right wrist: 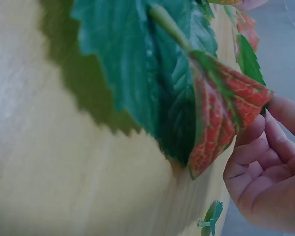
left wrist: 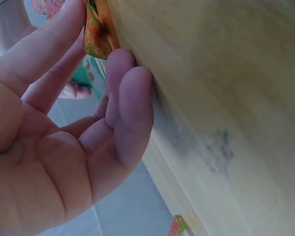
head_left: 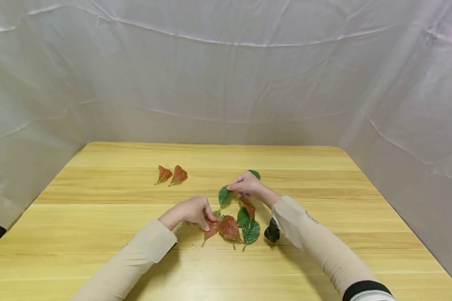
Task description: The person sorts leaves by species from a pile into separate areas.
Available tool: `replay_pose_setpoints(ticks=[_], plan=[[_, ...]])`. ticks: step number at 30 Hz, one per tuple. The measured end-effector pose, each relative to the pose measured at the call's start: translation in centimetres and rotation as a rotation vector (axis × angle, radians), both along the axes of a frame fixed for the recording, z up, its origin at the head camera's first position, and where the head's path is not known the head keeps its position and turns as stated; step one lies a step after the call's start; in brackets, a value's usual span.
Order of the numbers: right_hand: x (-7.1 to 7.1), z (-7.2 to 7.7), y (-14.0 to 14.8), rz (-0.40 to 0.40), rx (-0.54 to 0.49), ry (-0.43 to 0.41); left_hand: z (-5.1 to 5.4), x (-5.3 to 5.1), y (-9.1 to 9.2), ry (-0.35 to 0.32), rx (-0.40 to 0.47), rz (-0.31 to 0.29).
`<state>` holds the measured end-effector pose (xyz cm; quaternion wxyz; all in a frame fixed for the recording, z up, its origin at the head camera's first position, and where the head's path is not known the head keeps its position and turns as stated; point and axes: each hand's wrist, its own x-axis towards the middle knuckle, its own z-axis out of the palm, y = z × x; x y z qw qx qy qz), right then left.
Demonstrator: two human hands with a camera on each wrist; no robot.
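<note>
My left hand pinches a red leaf between thumb and forefinger, low over the table; part of that leaf shows at the top of the left wrist view. With thumb and forefinger, my right hand pinches the tip of a green leaf, which stands tilted with its stem downward. Between the hands lies a curved row of overlapping leaves: a red leaf, a large green leaf, another green one and a red leaf near my right hand.
Two separate red leaves, a smaller one and a larger one, lie at the back left of the wooden table. One green leaf lies just behind my right hand. A black object is beside my right sleeve. Pale sheeting encloses the table.
</note>
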<state>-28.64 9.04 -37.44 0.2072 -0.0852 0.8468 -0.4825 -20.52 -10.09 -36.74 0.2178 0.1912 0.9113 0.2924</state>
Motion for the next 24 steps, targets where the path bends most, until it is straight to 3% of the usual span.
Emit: replay_pose_setpoints(ticks=[6, 13, 24], plan=[[-0.1, 0.3, 0.2, -0.077, -0.101, -0.024, 0.0, 0.0, 0.0, 0.014, 0.004, -0.006], [0.1, 0.7, 0.5, -0.112, -0.216, -0.041, -0.1, 0.0, 0.0, 0.004, 0.012, 0.0], [0.4, 1.2, 1.7, -0.13, -0.189, 0.062, 0.0, 0.1, 0.0, 0.0, 0.013, 0.013]])
